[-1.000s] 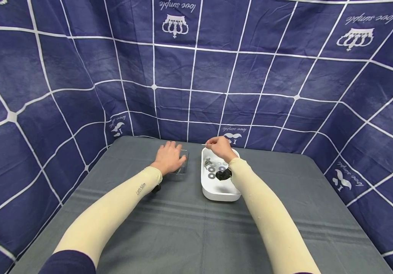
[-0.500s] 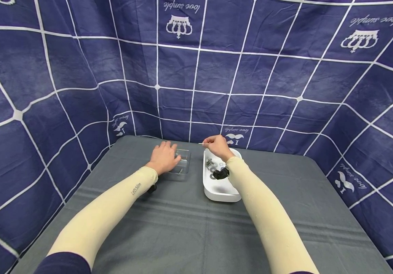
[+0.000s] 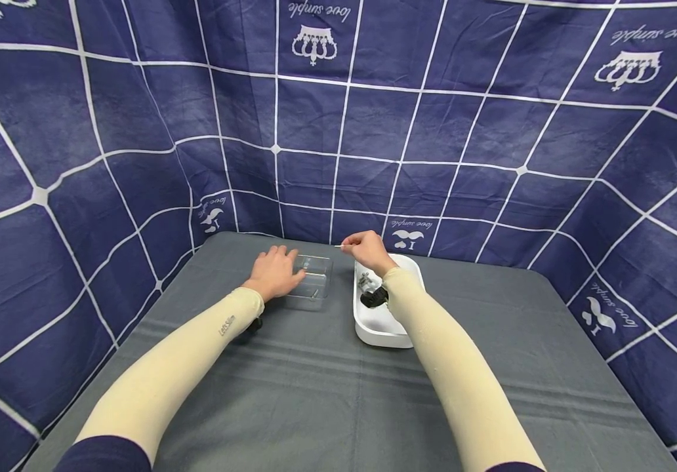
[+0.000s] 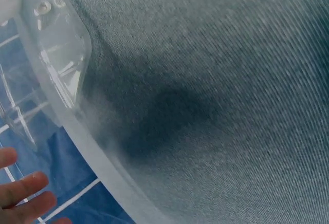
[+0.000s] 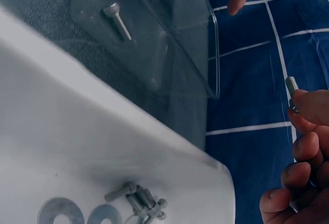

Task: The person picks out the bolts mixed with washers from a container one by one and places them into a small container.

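My right hand (image 3: 368, 251) pinches a small threaded bolt (image 5: 292, 85) between thumb and forefinger, its threaded end sticking out to the left past the fingertips in the head view. That hand is above the far end of a white tub (image 3: 382, 339). To the left of the tub, a clear plastic divided box (image 3: 328, 282) lies on the table. A silver bolt (image 5: 119, 22) rests in its near compartment. My left hand (image 3: 275, 272) is at the box's left side, fingers extended, thumb overlapping the box in the head view.
Inside the tub are a small pile of bolts (image 5: 139, 201) and flat grey washers (image 5: 61, 215). A grey cloth (image 3: 291, 393) covers the table. Blue curtain (image 3: 374, 131) with white lines hangs close behind the box and tub.
My left hand has drawn back leftward, uncovering more of the clear box. My right hand has moved left, still pinching the bolt, toward the box. The head view has shifted slightly.
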Available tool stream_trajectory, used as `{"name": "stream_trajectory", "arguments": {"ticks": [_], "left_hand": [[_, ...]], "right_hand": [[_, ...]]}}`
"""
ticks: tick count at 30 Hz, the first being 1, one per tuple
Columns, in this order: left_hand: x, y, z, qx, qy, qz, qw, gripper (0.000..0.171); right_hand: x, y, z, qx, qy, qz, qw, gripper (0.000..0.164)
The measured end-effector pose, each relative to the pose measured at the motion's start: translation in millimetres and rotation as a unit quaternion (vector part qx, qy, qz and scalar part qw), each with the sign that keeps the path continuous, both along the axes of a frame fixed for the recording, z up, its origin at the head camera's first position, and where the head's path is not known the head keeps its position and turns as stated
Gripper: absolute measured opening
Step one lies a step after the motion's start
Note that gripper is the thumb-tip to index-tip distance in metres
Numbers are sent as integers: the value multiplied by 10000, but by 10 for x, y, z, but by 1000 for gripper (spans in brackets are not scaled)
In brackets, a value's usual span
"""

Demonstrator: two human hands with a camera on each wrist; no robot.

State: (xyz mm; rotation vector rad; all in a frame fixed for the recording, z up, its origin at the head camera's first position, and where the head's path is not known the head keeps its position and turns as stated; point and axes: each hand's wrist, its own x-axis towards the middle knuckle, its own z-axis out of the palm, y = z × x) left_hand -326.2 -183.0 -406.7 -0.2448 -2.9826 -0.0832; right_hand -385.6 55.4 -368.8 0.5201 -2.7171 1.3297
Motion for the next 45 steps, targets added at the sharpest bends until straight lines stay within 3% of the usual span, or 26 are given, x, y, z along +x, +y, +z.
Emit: {"name": "stream_trajectory", "arguments": {"ticks": [12,27,45], "left_hand": [[7,-133,-35,69,-166,-93,9998,65],[-27,-135,-110,79,-580,-188,9981,71],[-40,-164,-117,210,-815,-95,9964,76]], "right_hand": [[10,-123,-17,153,57,90,9998,14],[15,-306,-58,-151,-178,96,9997,12],[-24,-526,-133,310,-292,215,9989,11]]}}
